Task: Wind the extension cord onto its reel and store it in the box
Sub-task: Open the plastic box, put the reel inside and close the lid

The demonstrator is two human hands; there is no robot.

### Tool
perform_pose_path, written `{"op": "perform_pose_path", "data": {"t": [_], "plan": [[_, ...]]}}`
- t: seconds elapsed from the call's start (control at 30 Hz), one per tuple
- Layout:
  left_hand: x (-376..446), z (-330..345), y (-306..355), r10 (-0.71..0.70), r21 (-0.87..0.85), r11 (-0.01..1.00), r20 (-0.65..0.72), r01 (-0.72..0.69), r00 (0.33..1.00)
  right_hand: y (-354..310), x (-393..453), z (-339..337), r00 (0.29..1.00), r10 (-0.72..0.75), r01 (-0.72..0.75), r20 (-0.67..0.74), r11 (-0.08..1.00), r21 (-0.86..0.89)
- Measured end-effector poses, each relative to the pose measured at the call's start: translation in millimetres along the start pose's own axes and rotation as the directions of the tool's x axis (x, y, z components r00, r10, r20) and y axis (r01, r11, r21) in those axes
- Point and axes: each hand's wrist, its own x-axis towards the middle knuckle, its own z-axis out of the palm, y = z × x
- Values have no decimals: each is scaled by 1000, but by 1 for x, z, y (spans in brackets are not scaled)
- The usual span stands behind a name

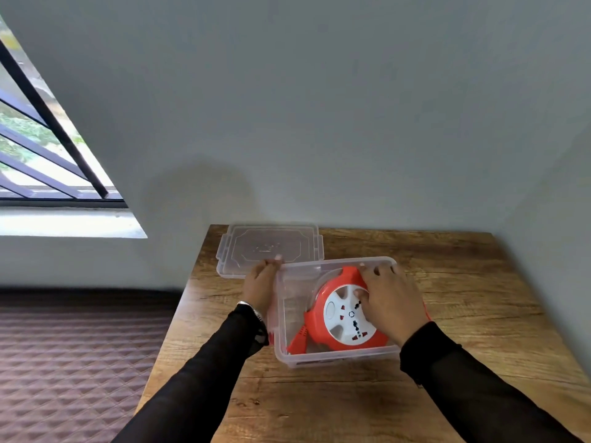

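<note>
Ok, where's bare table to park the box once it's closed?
Bare wood lies right of the box, out to the table edge, and in front of it between the sleeves. The far left corner is crowded: the lid lies there, with the left hand beside it.

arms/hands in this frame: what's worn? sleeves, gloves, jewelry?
Both arms wear long, close-fitting black sleeves of slightly sheer fabric, reaching the wrists. The left hand and right hand are bare, no gloves. A silver metal watch or bracelet sits at the left wrist. No rings are discernible.
</note>
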Motion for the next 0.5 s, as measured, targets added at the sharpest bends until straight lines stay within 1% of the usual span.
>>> {"op": "perform_pose_path", "data": {"t": [0.03,0.07,0.1,0.13,0.17,0.2,0.23,0.27,0.3,0.33,0.37,0.4,0.47,0.5], "plan": [[4,-3,-1,-11,-35,999,-21,11,1000,0,1,0,1000,1,-1,-5,1000,10],[12,-6,-4,23,45,999,-38,-21,999,1,2,1,1000,5,-5,0,999,37],[22,-10,-7,82,222,972,-28,-73,996,2,3,2,1000,12,-12,6,998,67],[33,-13,-9,130,445,887,23,-127,991,3,4,2,1000,20,-21,17,996,89],[43,-16,-12,161,652,735,100,-187,982,4,5,2,999,26,-29,30,994,106],[52,-18,-14,179,791,553,193,-261,965,4,5,1,999,29,-34,41,992,122],[59,-18,-14,189,871,369,272,-325,943,5,6,1,998,34,-41,51,990,137],[65,-17,-15,202,903,198,343,-381,917,5,7,1,998,38,-46,56,988,149],[67,-15,-13,196,902,67,408,-427,892,6,8,1,998,40,-49,57,986,157],[69,-13,-13,189,882,-37,467,-469,864,7,9,0,997,39,-49,61,986,162],[70,-13,-14,183,859,-106,512,-501,839,8,9,-1,998,35,-45,61,985,166],[72,-13,-16,185,842,-151,539,-518,822,9,10,-2,997,31,-42,65,984,171],[75,-15,-15,206,841,-157,540,-517,816,10,10,-2,997,26,-39,73,982,187],[76,-17,-13,250,849,-121,528,-514,812,11,11,-3,997,26,-40,73,979,200]]}}
